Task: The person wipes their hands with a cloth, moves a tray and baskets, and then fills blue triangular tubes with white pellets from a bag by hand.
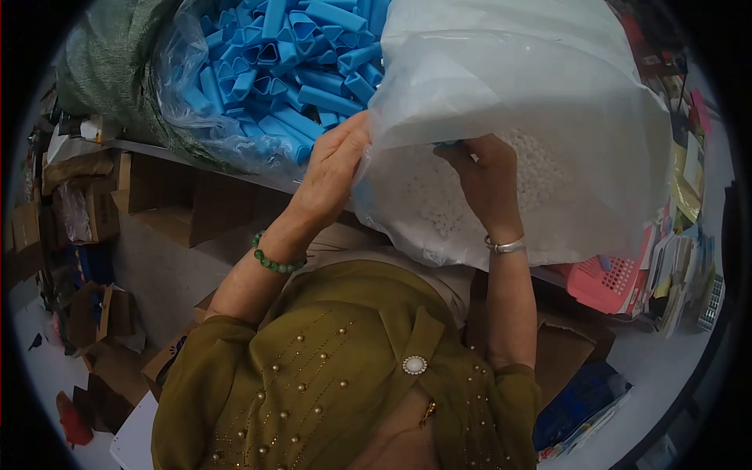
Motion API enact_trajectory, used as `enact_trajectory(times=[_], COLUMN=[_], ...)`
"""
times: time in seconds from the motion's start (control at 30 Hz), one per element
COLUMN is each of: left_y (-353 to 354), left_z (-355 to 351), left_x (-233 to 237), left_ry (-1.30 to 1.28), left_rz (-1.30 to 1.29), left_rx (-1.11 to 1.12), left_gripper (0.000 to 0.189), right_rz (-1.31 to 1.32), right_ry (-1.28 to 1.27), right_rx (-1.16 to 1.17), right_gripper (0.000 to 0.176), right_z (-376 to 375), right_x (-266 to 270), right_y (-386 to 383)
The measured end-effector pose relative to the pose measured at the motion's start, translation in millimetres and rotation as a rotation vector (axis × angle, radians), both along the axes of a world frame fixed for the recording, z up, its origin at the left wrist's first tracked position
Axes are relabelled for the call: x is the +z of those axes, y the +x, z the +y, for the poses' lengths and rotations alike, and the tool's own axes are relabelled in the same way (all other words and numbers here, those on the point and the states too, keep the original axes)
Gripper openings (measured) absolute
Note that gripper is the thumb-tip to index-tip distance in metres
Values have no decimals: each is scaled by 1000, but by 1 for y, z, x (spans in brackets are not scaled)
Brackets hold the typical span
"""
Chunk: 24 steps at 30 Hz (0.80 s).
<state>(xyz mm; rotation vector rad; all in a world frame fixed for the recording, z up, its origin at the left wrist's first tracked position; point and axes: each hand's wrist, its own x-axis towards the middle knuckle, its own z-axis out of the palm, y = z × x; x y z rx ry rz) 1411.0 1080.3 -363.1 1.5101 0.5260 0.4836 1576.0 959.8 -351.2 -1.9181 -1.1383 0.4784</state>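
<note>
A large white plastic bag (603,219) lies open in front of me, with many small white pieces (536,168) inside. My left hand (333,172) is closed at the bag's left edge, its fingertips partly hidden by the film. Inside the bag's mouth, my right hand (489,176) is bent with thumb and fingers together. A bit of a blue piece (446,143) shows at those fingertips; most of it is hidden. Left of the bag, a heap of blue triangular plastic tubes (313,78) fills a clear-lined sack.
The green woven sack (110,70) around the tubes stands at the upper left. Open cardboard boxes (160,200) are below the table edge on the left. A pink perforated basket (607,274) and stacked papers (674,274) lie to the right.
</note>
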Motion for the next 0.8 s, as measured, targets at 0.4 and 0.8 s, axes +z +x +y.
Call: enact_trajectory(times=[0.4,0.8], left_y=[-13,1], left_z=[-45,-54], left_x=[52,41], left_ry=[789,498], left_rz=[-206,-231], left_rx=[53,-279], left_gripper=[39,35], right_rz=[446,1294], right_ry=[344,388], right_rx=[78,239], right_gripper=[30,39], right_z=[-44,-74], right_x=[17,9], right_y=[-41,-47])
